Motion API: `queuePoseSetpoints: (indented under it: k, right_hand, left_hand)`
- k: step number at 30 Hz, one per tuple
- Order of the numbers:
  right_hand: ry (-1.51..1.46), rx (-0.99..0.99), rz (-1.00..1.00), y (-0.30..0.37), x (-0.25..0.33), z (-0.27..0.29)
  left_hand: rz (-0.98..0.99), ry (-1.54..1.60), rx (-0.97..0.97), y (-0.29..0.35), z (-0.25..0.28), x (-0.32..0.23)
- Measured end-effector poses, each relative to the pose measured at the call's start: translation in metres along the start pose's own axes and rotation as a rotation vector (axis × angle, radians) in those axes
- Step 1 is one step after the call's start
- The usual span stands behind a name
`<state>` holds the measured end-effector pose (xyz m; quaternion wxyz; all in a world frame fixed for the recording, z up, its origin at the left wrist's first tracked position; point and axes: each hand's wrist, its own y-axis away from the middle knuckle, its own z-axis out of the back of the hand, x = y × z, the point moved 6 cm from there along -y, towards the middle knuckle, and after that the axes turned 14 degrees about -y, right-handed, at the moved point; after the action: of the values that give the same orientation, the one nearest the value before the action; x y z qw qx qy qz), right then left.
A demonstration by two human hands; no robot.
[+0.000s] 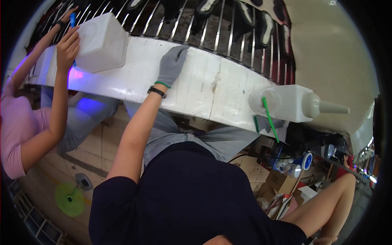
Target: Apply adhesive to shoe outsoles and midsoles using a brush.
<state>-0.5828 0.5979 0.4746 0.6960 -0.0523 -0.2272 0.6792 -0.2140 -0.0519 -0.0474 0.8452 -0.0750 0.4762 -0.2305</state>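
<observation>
The left hand, in a grey knit glove, rested on the long white counter, its grip impossible to tell; the right hand was out of view; it seemed a pause; the black pieces with whitish strips lay beyond on shiny metal bars, so any grasp called for reaching over the edge; a green stick crossed a round translucent cup, contents unclear; the boxy white plastic container hid its inside.

Bright white bench, violet glare (at left), edges bent, corners black
</observation>
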Motion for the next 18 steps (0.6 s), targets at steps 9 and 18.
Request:
queuePoseSetpoints:
  k: [9,18]
  right_hand:
    - [-0.070,-0.278,0.125,0.093,0.041,-0.063]
    - [0.010,-0.319,0.142,0.049,0.102,-0.117]
  left_hand:
    - [0.027,-0.039,0.041,0.003,0.001,-0.008]
    - [-0.047,-0.022,-0.016,-0.007,0.004,-0.010]
